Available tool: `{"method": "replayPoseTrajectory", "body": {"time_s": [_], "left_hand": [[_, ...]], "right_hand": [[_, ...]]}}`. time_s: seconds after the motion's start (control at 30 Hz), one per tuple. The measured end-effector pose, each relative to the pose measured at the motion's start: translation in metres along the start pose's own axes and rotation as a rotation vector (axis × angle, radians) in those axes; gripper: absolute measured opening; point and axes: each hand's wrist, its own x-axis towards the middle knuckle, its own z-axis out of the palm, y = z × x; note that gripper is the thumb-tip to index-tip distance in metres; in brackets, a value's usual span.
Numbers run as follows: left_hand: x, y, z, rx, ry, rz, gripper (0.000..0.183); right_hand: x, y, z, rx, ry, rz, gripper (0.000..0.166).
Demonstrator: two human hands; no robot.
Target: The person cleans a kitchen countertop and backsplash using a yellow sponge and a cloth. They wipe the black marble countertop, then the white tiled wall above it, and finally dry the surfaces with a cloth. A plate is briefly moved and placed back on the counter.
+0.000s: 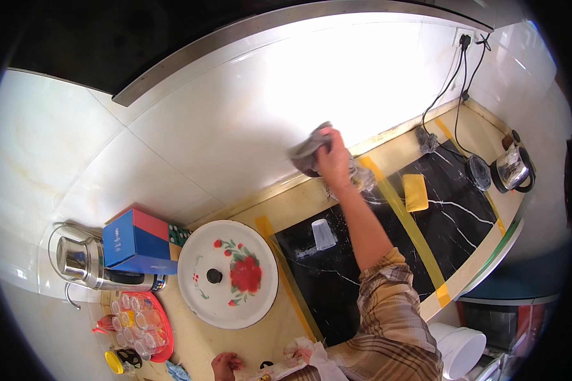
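Note:
My right hand (334, 162), its arm in a rolled-up plaid sleeve, grips a grey cloth (307, 152), slightly blurred, against or close to the white tiled wall (171, 143). Behind the wrist, a crumpled, wet-looking grey rag or plastic (362, 178) lies at the back of the counter. At the bottom edge is my left hand (226, 365), fingers curled and partly cut off by the frame; whether it holds anything is unclear. A clear plastic cup (324, 234) lies on the black marbled panel (324, 281), left of my forearm. A yellow sponge or folded cloth (414, 193) lies to the right.
A floral enamel lid (229, 305), blue-and-pink box (133, 243), steel flask (93, 266) and red tray (164, 333) of small clear cups stand left. At right are a steel kettle (511, 169), its base (479, 172), a steel-wool-like pad (426, 140) and hanging black cords (441, 95).

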Motion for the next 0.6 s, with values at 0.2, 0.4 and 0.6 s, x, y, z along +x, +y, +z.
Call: {"method": "replayPoseTrajectory", "body": {"time_s": [0.2, 0.4, 0.6], "left_hand": [[0.001, 0.009, 0.015, -0.010, -0.005, -0.046, 0.029], [-0.002, 0.020, 0.023, 0.004, 0.077, -0.099, 0.022], [-0.002, 0.015, 0.013, -0.345, 0.071, -0.252, 0.009]], "right_hand": [[0.084, 0.003, -0.076, 0.096, 0.376, 0.065, 0.025], [0.056, -0.063, -0.019, 0.152, 0.053, -0.340, 0.038], [0.017, -0.108, 0.027, -0.481, -0.310, -0.910, 0.064]]}}
